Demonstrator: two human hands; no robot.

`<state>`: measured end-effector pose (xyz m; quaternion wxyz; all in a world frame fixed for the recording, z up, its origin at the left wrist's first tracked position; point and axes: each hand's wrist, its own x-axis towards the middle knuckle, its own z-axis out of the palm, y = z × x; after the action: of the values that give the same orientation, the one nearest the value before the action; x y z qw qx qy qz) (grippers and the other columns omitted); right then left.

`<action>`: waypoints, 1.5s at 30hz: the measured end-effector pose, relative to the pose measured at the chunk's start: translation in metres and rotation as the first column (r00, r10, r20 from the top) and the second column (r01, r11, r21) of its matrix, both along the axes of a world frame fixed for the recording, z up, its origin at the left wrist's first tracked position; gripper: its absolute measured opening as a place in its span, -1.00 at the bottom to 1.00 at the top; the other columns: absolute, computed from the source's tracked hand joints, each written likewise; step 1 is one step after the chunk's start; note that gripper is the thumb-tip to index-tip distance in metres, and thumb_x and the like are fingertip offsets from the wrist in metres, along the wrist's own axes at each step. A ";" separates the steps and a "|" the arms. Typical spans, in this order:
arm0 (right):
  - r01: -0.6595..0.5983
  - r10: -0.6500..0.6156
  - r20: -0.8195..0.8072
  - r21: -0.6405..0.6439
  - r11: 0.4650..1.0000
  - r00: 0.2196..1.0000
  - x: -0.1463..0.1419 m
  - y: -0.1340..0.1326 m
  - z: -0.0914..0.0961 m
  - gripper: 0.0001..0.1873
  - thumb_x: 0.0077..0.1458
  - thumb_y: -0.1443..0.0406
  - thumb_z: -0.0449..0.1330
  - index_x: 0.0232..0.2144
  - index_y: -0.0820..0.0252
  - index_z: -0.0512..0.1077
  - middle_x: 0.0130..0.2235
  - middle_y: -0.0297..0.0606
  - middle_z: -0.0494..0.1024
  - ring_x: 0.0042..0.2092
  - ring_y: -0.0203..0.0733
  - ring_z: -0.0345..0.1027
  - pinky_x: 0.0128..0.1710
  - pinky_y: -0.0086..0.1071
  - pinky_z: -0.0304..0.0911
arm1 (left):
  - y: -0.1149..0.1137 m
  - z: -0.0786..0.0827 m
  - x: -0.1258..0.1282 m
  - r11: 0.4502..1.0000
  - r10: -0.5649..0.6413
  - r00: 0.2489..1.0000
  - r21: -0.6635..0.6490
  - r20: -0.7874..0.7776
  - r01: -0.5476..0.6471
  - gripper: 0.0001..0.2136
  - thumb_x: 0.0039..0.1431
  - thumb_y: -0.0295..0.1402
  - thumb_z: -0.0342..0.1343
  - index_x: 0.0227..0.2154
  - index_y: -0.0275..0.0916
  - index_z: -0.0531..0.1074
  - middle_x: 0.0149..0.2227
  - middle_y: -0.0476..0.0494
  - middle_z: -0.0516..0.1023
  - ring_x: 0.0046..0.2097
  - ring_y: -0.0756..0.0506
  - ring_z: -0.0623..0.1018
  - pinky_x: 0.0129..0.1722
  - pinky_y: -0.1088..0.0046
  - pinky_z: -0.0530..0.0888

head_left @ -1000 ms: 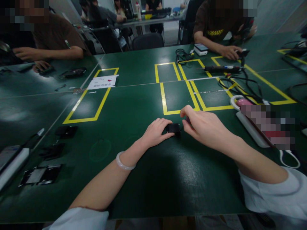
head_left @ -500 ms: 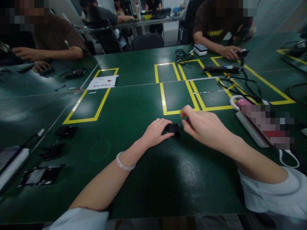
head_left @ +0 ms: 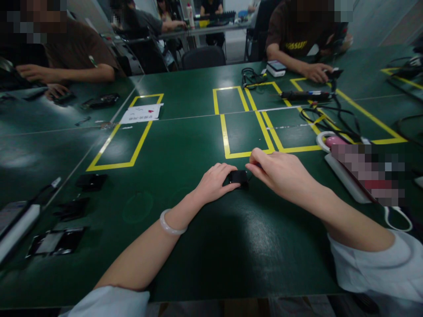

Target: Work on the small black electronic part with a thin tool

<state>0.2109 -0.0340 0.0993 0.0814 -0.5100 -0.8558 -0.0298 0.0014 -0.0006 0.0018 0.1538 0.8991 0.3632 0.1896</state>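
A small black box-shaped part [head_left: 239, 177] rests on the green table [head_left: 198, 141] in front of me. My left hand [head_left: 216, 182] grips it from the left, thumb along the near side and fingers along the far side. Just to its right, my right hand [head_left: 276, 174] is closed in a pinch, thumb against curled fingers. Whatever may be in that pinch is hidden by the fingers. A thin dark line, perhaps a wire, shows between the part and my right fingertips.
Several black parts [head_left: 91, 181] lie to the left, near a white device with a cable [head_left: 20, 229]. Yellow tape [head_left: 110, 167] marks rectangles on the table. A white paper [head_left: 142, 113] lies far left. Black cables [head_left: 346, 119] and a pink object [head_left: 337, 141] are right. Co-workers sit opposite.
My right thumb and fingers have closed together, and the hand has shifted slightly down and left towards the black part. My left hand stays in place on it.
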 end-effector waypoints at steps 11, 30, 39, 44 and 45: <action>-0.046 0.045 -0.048 -0.014 0.999 0.998 0.001 -0.003 0.002 -0.81 0.27 0.21 -0.08 -0.23 0.16 0.25 -0.42 -0.31 0.50 -0.42 -0.19 0.39 -0.48 -0.39 -0.05 | 0.000 -0.001 0.000 1.000 0.005 1.000 0.004 0.003 -0.005 -0.65 0.26 -0.09 0.04 -0.04 -0.21 0.33 -0.09 -0.18 0.46 -0.09 -0.18 0.42 -0.07 0.25 0.38; -0.026 0.027 0.007 -0.028 0.999 1.000 0.001 -0.002 0.003 -0.75 0.29 0.18 -0.11 -0.26 0.17 0.29 -0.43 -0.26 0.51 -0.42 -0.17 0.38 -0.49 -0.37 -0.08 | 0.000 0.002 0.000 1.000 0.002 1.000 -0.010 -0.008 -0.002 -0.65 0.26 -0.09 0.02 -0.02 -0.19 0.31 -0.08 -0.17 0.46 -0.09 -0.19 0.42 -0.07 0.23 0.38; -0.057 0.057 -0.043 -0.006 0.998 0.997 0.002 -0.002 0.004 -0.80 0.28 0.20 -0.09 -0.22 0.16 0.26 -0.38 -0.29 0.51 -0.38 -0.19 0.40 -0.47 -0.38 -0.05 | 0.000 0.002 0.000 1.000 0.007 1.000 -0.008 -0.008 -0.007 -0.65 0.26 -0.08 0.02 -0.04 -0.21 0.32 -0.08 -0.18 0.46 -0.08 -0.19 0.42 -0.06 0.24 0.39; -0.015 0.016 0.041 -0.005 1.000 0.999 0.002 -0.001 0.003 -0.76 0.29 0.19 -0.10 -0.26 0.17 0.29 -0.41 -0.26 0.52 -0.41 -0.17 0.39 -0.48 -0.37 -0.08 | 0.000 0.002 0.000 1.000 -0.006 1.000 -0.019 -0.009 0.006 -0.64 0.27 -0.09 0.02 -0.02 -0.21 0.31 -0.07 -0.19 0.46 -0.07 -0.19 0.42 -0.06 0.24 0.39; -0.014 0.014 0.040 0.000 1.000 0.999 0.002 -0.001 0.002 -0.78 0.29 0.22 -0.11 -0.24 0.18 0.28 -0.41 -0.26 0.52 -0.42 -0.17 0.39 -0.49 -0.37 -0.08 | 0.000 0.002 0.000 1.000 -0.003 1.000 -0.016 -0.009 0.003 -0.64 0.26 -0.08 0.02 -0.02 -0.21 0.31 -0.07 -0.19 0.46 -0.07 -0.19 0.42 -0.06 0.24 0.39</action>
<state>0.2127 -0.0352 0.1014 0.0645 -0.5035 -0.8607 -0.0395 0.0011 -0.0006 0.0039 0.1597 0.8992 0.3643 0.1824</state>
